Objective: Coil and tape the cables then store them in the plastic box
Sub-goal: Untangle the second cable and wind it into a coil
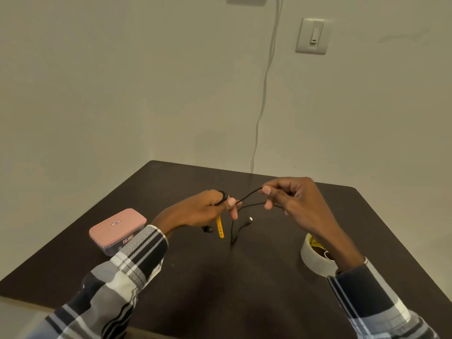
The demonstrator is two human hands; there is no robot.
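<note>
A thin black cable [248, 195] stretches between both hands above the dark table [220, 285]. My left hand [208, 209] pinches one part of it, with a loop of cable around a finger. My right hand [291, 196] grips the other part between thumb and fingers. A second strand sags below, and its loose end with a small silver plug [250, 219] hangs down to the table. A yellow strip [220, 227] lies under my left hand. The plastic box [117, 231], clear with a pink lid, is shut at the table's left. A white tape roll [315, 256] sits under my right wrist.
A small black object [208, 229] lies beside the yellow strip. A grey wire [265, 94] runs down the wall behind the table, next to a wall switch [313, 36]. The table's far edge meets the wall.
</note>
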